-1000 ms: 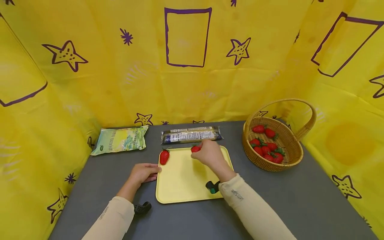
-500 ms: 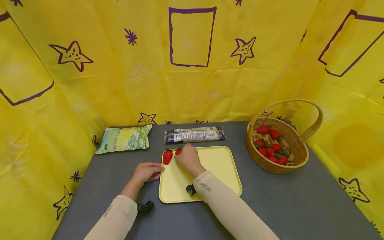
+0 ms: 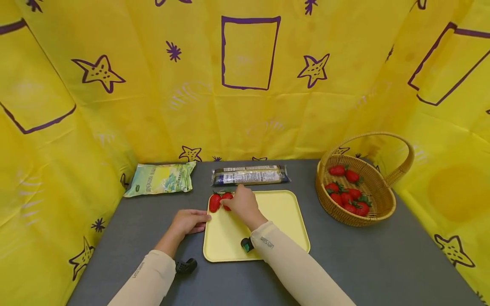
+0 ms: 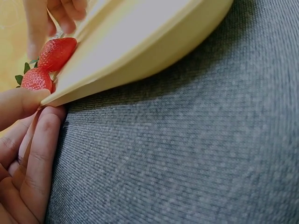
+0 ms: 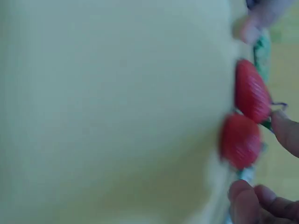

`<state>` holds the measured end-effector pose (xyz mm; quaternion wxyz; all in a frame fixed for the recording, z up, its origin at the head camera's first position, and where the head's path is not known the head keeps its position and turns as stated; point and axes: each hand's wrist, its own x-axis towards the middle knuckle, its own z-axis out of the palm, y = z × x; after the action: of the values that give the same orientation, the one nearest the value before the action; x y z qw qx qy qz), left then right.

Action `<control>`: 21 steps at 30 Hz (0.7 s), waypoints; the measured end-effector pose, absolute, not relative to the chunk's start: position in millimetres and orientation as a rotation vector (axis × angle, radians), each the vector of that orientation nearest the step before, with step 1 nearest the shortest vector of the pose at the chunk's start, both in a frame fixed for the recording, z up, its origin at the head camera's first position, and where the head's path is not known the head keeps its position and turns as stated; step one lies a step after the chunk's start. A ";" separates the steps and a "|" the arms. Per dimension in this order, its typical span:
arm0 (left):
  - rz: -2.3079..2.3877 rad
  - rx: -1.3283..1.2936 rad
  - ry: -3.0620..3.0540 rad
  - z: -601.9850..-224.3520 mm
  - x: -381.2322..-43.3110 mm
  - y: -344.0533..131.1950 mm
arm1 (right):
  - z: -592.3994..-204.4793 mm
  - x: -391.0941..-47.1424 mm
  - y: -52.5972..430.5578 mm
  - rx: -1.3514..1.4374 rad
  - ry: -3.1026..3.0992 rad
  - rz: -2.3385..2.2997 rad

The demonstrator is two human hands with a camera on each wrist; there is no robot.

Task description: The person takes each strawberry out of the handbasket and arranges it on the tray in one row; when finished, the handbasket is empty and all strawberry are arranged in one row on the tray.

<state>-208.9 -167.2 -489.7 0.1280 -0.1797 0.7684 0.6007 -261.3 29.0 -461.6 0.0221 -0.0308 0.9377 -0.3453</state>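
Observation:
My left hand (image 3: 189, 221) grips the left edge of the pale yellow tray (image 3: 275, 229); in the left wrist view its thumb lies on the rim with fingers beneath. Two red strawberries sit side by side at the tray's far left corner. The outer strawberry (image 3: 215, 203) is nearest my left hand. My right hand (image 3: 245, 206) is over the inner strawberry (image 3: 227, 200). In the right wrist view its thumb (image 5: 286, 133) and fingers (image 5: 247, 203) stand apart on either side of that strawberry (image 5: 240, 141), with gaps showing.
A wicker basket (image 3: 323, 208) with an arched handle holds several strawberries at the right. Behind the tray lies a clear-wrapped package (image 3: 250, 175). A green and yellow packet (image 3: 160, 179) rests at the back left, and yellow cloth walls surround the grey table (image 3: 352, 259).
My right hand has carried a strawberry leftward along the tray's far edge, set it beside the other one and loosened its fingers. My left hand keeps its place on the tray.

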 end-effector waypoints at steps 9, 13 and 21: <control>1.765 -0.506 2.243 -496.5 -210.2 -163.3 | -348.0 -260.1 141.2 -0.302 2.541 -1.144; 1.784 -0.467 2.221 -499.7 -211.0 -160.0 | -299.0 -257.0 215.9 -0.441 2.336 -1.171; 1.776 -0.527 2.268 -496.0 -208.7 -164.6 | -305.1 -283.5 370.7 -0.244 2.191 -1.362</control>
<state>-208.7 -164.6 -496.0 0.1064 -0.1791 0.7700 0.6031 -283.5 370.7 -305.1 0.2719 -0.0906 0.8137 -0.5057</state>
